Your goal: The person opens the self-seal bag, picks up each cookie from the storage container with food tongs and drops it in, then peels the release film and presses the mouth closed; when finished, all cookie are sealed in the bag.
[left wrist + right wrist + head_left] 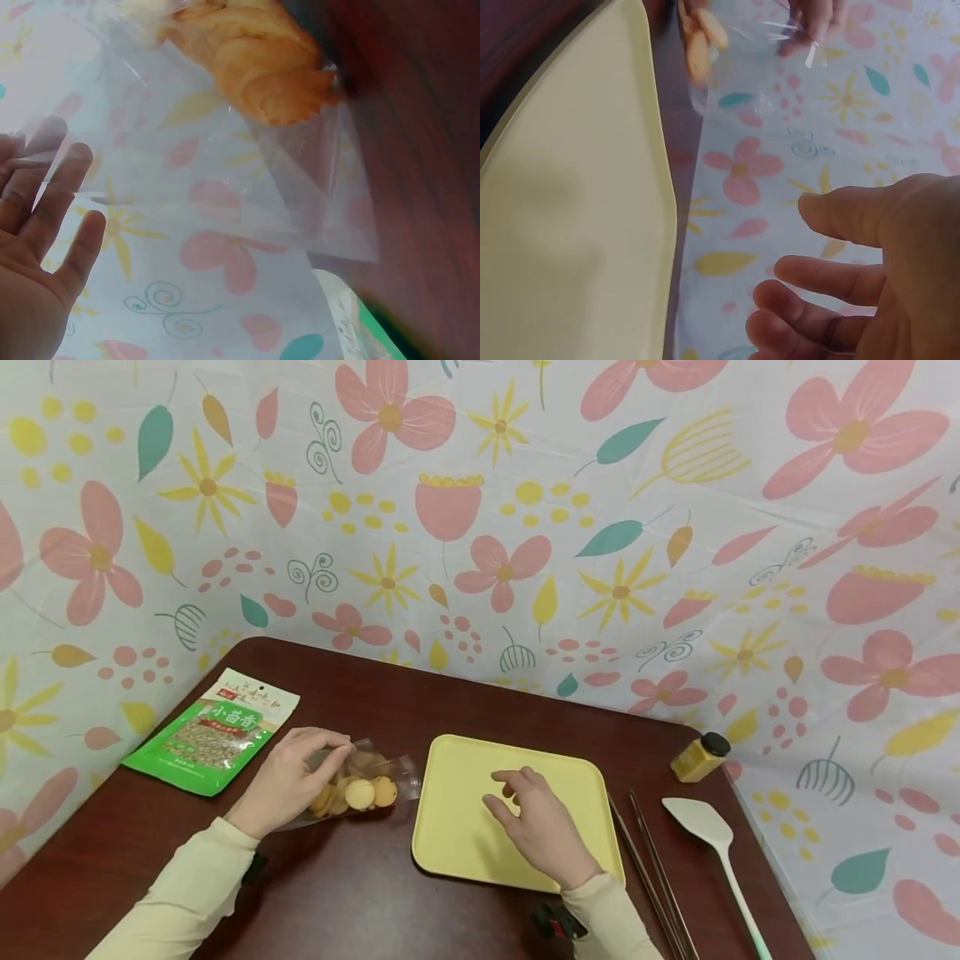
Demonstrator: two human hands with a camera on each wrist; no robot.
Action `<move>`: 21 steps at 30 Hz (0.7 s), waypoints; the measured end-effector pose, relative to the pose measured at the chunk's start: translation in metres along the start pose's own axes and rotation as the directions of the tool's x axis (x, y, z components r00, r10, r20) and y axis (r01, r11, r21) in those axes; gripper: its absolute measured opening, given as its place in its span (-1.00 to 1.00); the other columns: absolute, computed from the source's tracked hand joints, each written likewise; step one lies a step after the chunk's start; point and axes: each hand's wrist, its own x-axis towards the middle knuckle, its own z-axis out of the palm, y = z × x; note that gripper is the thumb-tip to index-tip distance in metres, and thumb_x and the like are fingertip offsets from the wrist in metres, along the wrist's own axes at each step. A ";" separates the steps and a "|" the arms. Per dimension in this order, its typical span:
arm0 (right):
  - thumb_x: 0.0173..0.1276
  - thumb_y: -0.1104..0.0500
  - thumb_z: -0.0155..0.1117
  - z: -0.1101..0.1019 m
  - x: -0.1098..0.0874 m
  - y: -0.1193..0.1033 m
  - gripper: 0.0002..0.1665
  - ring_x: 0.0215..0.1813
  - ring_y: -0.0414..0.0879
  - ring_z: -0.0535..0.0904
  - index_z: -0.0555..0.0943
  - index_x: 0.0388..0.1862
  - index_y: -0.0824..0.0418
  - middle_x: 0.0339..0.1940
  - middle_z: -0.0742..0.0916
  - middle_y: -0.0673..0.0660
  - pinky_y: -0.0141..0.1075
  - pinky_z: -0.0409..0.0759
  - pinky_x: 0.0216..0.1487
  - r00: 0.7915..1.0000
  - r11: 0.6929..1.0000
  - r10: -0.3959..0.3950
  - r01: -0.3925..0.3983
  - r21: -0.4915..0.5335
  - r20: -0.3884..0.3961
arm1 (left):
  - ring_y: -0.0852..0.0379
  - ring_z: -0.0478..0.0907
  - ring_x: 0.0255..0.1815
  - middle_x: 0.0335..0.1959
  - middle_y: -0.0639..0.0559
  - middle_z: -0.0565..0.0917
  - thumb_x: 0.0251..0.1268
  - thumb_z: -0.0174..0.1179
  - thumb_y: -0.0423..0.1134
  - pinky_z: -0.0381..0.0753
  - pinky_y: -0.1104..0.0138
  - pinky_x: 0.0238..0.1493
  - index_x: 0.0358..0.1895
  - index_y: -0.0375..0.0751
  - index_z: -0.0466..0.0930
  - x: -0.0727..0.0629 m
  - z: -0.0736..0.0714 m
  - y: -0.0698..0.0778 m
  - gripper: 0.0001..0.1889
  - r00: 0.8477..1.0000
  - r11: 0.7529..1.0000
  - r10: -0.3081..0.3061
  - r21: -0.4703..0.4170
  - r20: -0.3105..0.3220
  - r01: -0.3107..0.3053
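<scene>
A clear plastic bag [408, 781] of round, golden cookies [360, 794] stands on the dark table, left of a yellow tray [453, 793]. My left hand [288, 777] pinches the upper part of this bag between thumb and forefinger. In the left wrist view, the other fingers of the left hand [45, 240] are spread beside the film, and shell-like cookies [262, 67] show through it. Over the tray hovers my right hand [543, 827], holding nothing. The right wrist view shows the right hand [885, 277] with loosely bent fingers, apart from the tray.
A green and white seed packet [213, 731] lies at the back left. Right of the tray are two thin metal rods [652, 868] and a white spatula [712, 835]. A small yellow jar [697, 758] with a black lid lies near the right back edge. Patterned cloth [480, 568] surrounds the table.
</scene>
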 end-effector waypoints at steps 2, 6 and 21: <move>0.44 -0.06 0.21 0.003 0.005 -0.004 -0.57 -0.15 -0.05 0.51 0.58 0.15 0.15 -0.24 0.56 -0.02 -0.26 0.53 -0.26 1.000 0.999 -0.022 0.021 0.024 0.009 | 0.00 0.53 -0.04 -0.25 0.13 0.71 0.27 0.28 -0.39 0.49 0.06 -0.02 -0.23 -0.11 0.71 0.002 0.000 0.002 -0.90 1.000 1.000 -0.001 -0.015 -0.008 0.001; 0.45 -0.08 0.19 0.011 0.014 -0.010 -0.56 -0.15 -0.05 0.50 0.57 0.15 0.15 -0.23 0.56 -0.01 -0.26 0.51 -0.23 0.997 0.995 -0.065 0.062 0.079 0.033 | 0.08 0.56 -0.12 -0.29 0.12 0.71 0.30 0.26 -0.39 0.46 0.11 0.00 -0.24 -0.14 0.69 0.007 0.001 0.008 -0.92 0.999 0.999 0.024 -0.045 -0.032 -0.026; 0.48 0.01 0.17 0.033 0.050 -0.030 -0.31 -0.10 -0.09 0.62 0.23 0.45 0.24 -0.13 0.72 0.04 -0.20 0.58 -0.11 0.976 0.922 -0.078 -0.007 0.388 0.201 | 0.24 0.42 -0.42 -0.39 0.13 0.69 0.35 0.22 -0.37 0.41 0.29 -0.35 -0.20 -0.05 0.69 0.019 0.005 0.026 -0.88 0.996 0.988 0.001 -0.154 -0.085 -0.014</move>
